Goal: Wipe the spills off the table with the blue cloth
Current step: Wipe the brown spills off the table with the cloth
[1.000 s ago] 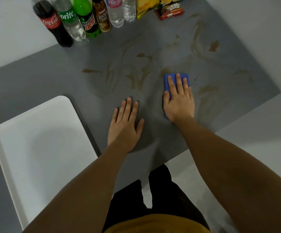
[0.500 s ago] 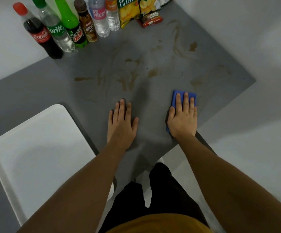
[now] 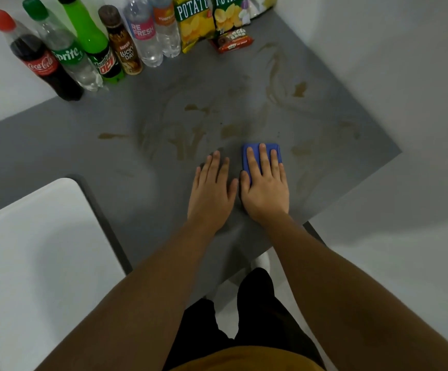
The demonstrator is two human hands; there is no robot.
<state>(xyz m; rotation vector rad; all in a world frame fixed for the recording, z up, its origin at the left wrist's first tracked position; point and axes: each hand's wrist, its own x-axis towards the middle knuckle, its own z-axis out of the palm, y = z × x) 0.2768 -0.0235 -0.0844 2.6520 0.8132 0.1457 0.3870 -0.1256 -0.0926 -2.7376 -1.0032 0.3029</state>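
While wiping goes on: right hand [image 3: 265, 188] lies flat on the blue cloth [image 3: 260, 152], pressing it onto the desk [image 3: 56, 145] at centre of frame.
right fingers: spread and straight over the cloth, not curled round it; palm pressure holds it, no pinch.
left hand [image 3: 210, 191]: flat on the bare desk just beside the right hand, thumb close to the right thumb; fingers extended, holding nothing, looks like bracing.
cloth place: folded into a small pad, mostly hidden under the right hand, only its far edge and left side show.
spills left: brown smears [image 3: 188, 140] above and left of the hands; a thin streak [image 3: 113, 135] further left; a blot [image 3: 299, 89] and curved streaks at upper right; faint patches [image 3: 301, 149] right of the cloth.
done so far: strip of desk near the person, under and below the hands, looks clean; the smears look thinned and dragged, so some passes seem made, judging by marks only.
progress guess: early to midway; most stained area is above the cloth and unwiped.
still to do: cover the middle, upper right and left streak.
clutter: bottles [image 3: 78, 46] and snack bags [image 3: 196, 20] along the top edge, clear of the stains.
other: white chair [image 3: 38, 250] at lower left, not involved.
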